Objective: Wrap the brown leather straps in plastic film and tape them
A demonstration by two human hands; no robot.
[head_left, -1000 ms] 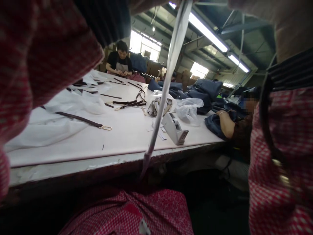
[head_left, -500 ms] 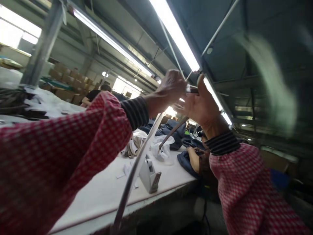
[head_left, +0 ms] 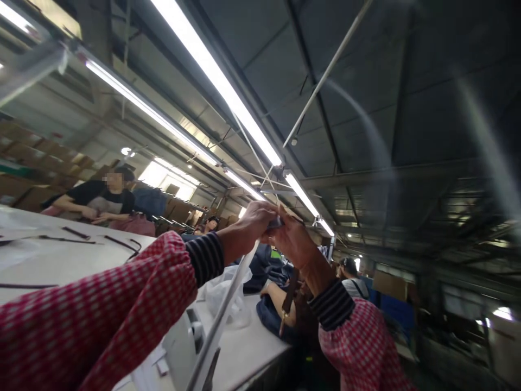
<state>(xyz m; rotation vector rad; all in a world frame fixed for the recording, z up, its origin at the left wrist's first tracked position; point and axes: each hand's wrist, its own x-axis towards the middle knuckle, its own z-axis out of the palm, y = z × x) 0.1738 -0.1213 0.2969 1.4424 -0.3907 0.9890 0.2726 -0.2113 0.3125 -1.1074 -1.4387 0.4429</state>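
My left hand [head_left: 254,220] and my right hand [head_left: 295,239] are raised in front of me, fingers closed and almost touching. A short dark piece of strap [head_left: 275,222] shows between them. From below my left hand a long shiny strip [head_left: 228,298] runs down to the bottom edge; whether it joins the dark piece is hidden. A dark brown strap [head_left: 290,290] with a gold-coloured metal end [head_left: 284,320] hangs under my right hand. Below the strip, on the white table [head_left: 260,347], stands a pale tape dispenser [head_left: 181,339].
Clear plastic bags [head_left: 230,298] and dark blue fabric [head_left: 258,266] lie farther along the table. A co-worker's forearm [head_left: 277,301] rests beside them. Several dark straps [head_left: 122,244] lie on the left table, with a seated person [head_left: 101,198] behind it.
My view has tilted up and swung right. My hands sit lower in it and closer together; the strap under my right hand now hangs steeper.
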